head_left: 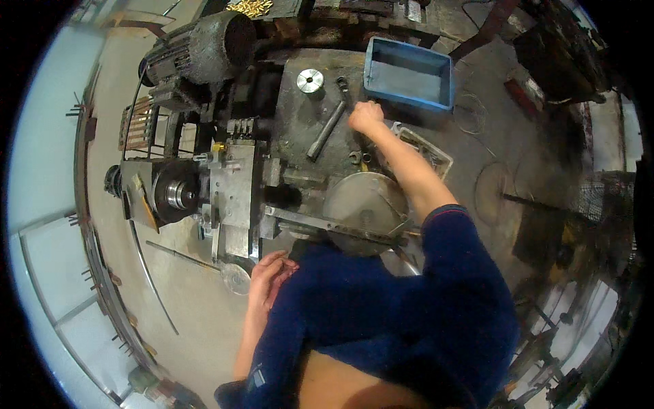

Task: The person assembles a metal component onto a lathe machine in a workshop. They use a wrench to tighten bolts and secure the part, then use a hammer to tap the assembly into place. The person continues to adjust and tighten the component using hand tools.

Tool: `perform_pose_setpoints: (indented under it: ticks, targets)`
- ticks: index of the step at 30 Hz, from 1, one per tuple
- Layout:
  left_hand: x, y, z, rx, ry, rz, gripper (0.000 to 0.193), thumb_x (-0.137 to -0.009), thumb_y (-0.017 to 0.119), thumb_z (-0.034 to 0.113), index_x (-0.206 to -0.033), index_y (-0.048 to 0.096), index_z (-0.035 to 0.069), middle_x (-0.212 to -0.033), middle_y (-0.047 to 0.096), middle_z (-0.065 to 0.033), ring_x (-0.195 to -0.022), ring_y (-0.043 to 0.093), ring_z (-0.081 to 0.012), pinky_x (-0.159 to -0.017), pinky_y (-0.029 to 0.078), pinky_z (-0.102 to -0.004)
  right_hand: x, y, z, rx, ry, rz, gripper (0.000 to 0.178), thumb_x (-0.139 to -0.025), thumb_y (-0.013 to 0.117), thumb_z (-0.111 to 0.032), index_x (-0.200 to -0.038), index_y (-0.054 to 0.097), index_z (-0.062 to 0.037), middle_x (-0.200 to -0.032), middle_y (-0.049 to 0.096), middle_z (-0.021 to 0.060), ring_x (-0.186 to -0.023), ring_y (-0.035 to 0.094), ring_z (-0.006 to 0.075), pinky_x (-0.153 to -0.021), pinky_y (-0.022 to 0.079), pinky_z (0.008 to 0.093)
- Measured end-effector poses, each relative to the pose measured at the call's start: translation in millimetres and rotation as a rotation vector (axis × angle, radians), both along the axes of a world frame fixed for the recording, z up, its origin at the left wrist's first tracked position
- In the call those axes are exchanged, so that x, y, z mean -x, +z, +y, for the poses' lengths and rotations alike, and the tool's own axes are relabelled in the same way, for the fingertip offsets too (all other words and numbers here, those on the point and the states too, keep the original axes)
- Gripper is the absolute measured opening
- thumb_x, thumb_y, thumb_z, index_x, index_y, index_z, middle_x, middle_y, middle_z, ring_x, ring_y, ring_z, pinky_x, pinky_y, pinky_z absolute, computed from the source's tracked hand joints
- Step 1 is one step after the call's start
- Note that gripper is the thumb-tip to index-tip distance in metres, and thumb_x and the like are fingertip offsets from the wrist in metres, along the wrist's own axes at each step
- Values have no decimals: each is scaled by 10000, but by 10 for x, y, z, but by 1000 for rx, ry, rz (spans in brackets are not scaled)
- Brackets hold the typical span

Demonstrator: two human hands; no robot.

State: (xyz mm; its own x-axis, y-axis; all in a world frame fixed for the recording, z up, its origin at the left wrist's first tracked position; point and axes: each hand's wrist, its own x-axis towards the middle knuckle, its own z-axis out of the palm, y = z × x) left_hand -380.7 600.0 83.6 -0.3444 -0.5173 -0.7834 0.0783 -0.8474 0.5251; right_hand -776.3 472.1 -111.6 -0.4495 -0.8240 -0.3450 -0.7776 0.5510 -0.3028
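My right hand (366, 117) reaches forward over the machine's flat bed and is closed around the shaft of a dark wrench (342, 84); the wrench's ring end sticks out past my fingers. Just left of it lies a long metal tube-like tool (325, 133). A shiny round metal collar (310, 81) with a dark hole sits farther left. My left hand (270, 274) hangs near my body by the machine's front edge. Its fingers are half curled and apart, with nothing visible in them. Close to it is a round metal handwheel (236, 278).
A blue plastic bin (409, 73) stands beyond my right hand. Under my right forearm are a shallow tray (426, 148) and a large round metal disc (364, 204). To the left stand the lathe chuck (180, 194), a brush (144, 199) and a big motor (221, 48). Brass-coloured pieces (250, 7) lie at the far edge.
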Motion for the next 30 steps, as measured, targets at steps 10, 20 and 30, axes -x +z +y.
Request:
perform_pose_setpoints:
  ticks: [10, 20, 30]
  targets:
    - [-401, -217, 183, 244, -256, -313, 305, -835, 570, 72, -1098, 522, -75, -912, 640, -134, -832, 604, -171, -777, 466, -259, 18, 249, -68, 71, -384, -311, 400, -660, 601, -287, -920, 655, 12, -1055, 602, 211, -1014, 564, 347, -875, 440, 386]
    - [-252, 279, -191, 502, -343, -286, 291, -839, 566, 40, -1109, 531, -62, -907, 643, -124, -885, 597, -163, -818, 451, -275, 350, -36, 163, 433, -209, -793, 178, -677, 591, -113, -631, 629, 54, -616, 617, 153, -669, 640, 216, -610, 470, 336]
    - [-468, 310, -327, 588, -392, -174, 274, -835, 597, 52, -1078, 547, -65, -718, 622, -76, -702, 597, -127, -468, 420, -203, -538, 1512, 1326, 807, -301, -1520, 204, -812, 534, -118, -857, 617, 63, -868, 616, 139, -789, 593, 213, -705, 492, 321]
